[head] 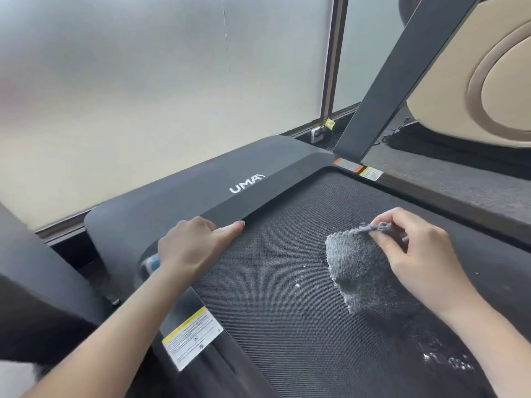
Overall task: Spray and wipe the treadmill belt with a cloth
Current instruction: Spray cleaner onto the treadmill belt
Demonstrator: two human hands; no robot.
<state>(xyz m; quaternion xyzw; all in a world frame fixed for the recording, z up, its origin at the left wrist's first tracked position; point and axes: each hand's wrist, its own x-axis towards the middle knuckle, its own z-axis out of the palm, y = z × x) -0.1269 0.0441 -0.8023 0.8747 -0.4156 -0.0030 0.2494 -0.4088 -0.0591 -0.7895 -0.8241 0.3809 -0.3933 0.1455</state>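
right hand [416, 254] pinches the top corner of the grey cloth [359, 268], which lies on the treadmill belt [273, 311] beside some white spray spots [298, 282]. left hand [195, 248] rests on the front cover [172, 202] edge, fingers fairly straight. blurry blue-white thing [150, 264] by its wrist, can't tell what.

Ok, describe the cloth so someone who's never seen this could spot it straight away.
Find the black treadmill belt filling the lower middle of the view. On its right half, the right hand pinches the top corner of the cloth. It is the only shaggy, light grey thing there, just right of a few white droplets.
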